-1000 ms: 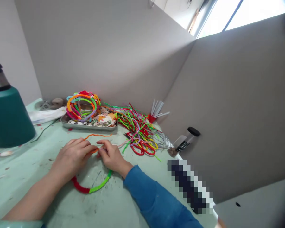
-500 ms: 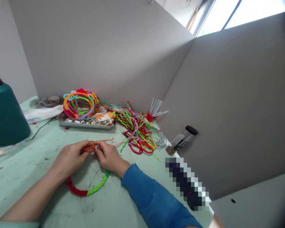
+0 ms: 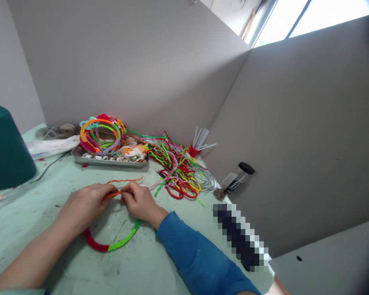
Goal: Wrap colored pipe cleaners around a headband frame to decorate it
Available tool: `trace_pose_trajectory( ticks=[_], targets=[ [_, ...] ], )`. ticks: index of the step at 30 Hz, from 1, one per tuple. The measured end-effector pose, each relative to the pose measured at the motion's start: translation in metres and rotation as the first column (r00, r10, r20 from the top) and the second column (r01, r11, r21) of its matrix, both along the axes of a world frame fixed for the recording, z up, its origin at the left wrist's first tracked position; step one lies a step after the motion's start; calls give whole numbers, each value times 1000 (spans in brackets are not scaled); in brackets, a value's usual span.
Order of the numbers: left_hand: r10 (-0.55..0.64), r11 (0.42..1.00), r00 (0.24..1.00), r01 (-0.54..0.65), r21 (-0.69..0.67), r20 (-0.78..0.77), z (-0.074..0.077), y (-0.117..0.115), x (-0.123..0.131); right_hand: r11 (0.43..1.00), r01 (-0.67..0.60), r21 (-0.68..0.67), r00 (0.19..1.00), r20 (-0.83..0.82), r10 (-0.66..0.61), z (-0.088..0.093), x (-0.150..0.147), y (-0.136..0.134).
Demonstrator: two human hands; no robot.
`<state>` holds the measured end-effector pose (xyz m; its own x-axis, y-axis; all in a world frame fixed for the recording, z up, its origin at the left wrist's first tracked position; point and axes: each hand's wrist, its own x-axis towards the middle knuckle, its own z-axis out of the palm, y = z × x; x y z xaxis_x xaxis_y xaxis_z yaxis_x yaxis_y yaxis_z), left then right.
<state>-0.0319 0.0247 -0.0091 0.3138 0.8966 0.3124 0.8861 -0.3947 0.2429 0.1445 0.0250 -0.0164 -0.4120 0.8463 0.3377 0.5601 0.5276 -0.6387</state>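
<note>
Between my two hands runs an orange pipe cleaner (image 3: 124,180), its loose end sticking out beyond the fingers. My left hand (image 3: 89,203) is closed on it, fingertips pinched together. My right hand (image 3: 138,198) pinches it close by, thumb against forefinger. Below the hands curves a ring wrapped in fuzzy red and green (image 3: 123,242); its upper part is hidden behind my hands, where the orange strand meets it.
A metal tray (image 3: 110,163) at the back holds colourful fuzzy rings and shells. Beside it lie a heap of pipe cleaners (image 3: 162,151) and red-handled scissors (image 3: 183,190). A green bottle (image 3: 9,151) stands left; a clear tube (image 3: 238,178) and a blurred-out object (image 3: 240,237) are right.
My left hand has shifted slightly left, away from the right hand, and more orange strand shows between them. The ring has moved a little left in view.
</note>
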Motion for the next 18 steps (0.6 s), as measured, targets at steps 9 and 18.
trace_pose_trajectory(
  ticks=[9,18],
  targets=[
    [98,993,992,-103,-60,-74,8,-5,7,1000,-15,9,999,33,14,0,1,0],
    [115,961,965,-48,-274,234,9,0,4,998,-58,26,998,22,57,0,1,-1]
  ],
)
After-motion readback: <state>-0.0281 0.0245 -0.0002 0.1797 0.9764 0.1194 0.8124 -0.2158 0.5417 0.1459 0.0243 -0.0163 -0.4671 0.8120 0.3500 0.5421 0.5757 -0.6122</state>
